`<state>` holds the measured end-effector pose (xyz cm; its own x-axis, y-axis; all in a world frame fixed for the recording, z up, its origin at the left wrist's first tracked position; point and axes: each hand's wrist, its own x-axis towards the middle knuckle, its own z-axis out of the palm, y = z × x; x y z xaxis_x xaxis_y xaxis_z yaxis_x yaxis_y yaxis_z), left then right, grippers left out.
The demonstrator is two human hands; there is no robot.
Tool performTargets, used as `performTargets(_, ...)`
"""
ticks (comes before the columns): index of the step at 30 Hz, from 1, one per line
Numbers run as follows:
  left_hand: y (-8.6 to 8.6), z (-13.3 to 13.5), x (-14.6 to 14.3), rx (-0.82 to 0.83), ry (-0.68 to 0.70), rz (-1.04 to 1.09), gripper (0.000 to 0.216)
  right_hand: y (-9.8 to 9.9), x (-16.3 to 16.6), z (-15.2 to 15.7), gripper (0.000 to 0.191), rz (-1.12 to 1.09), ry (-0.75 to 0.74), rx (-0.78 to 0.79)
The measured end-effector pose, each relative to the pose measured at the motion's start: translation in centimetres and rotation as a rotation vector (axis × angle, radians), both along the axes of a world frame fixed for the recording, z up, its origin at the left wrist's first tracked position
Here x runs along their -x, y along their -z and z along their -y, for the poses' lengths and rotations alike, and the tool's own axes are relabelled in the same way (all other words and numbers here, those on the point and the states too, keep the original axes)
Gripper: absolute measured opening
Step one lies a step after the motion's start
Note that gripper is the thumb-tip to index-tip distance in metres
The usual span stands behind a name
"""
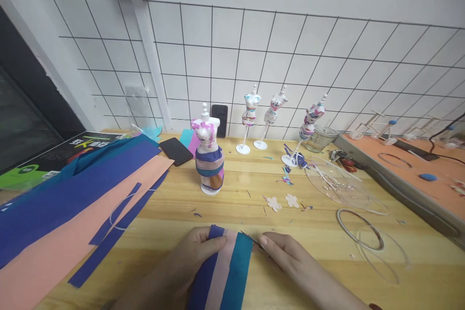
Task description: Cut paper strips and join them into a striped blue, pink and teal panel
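Note:
My left hand (pixel 192 254) grips a striped crepe paper piece (pixel 224 276) of purple, pale pink and teal bands, thumb on top near its far end. My right hand (pixel 283 253) is closed around small scissors (pixel 250 237), whose thin blades meet the paper's teal far corner; their handles are hidden by the fingers. Beyond my hands stands a white mini dress form (pixel 206 147), its lower part wrapped in purple, pink, teal and brown bands. Two pale flower cutouts (pixel 274 204) lie on the table to the right of the form.
Long purple, teal and peach paper sheets (pixel 98 193) cover the left side, with cut purple strips (pixel 109 242). Phones (pixel 176 150) and smaller dress forms (pixel 250 111) are at the back. Hoops (pixel 359 227), a glass jar (pixel 319 138) and an orange surface (pixel 410 164) are right.

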<state>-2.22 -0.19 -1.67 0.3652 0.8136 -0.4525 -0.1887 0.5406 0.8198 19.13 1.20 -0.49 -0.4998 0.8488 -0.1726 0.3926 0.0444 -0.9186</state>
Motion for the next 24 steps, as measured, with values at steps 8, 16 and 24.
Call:
performTargets(8,0.4,0.0,0.0,0.005,-0.016,-0.056,0.037,0.6,0.1,0.0,0.049,-0.008,-0.01,-0.005)
performTargets(16,-0.2,0.0,0.1,-0.005,0.021,0.008,0.04,0.9,0.0,-0.2,0.05,-0.011,0.001,0.018)
performTargets(24,-0.5,0.0,0.1,0.005,0.029,0.002,0.038,1.1,0.0,-0.2,0.049,-0.012,0.013,0.033)
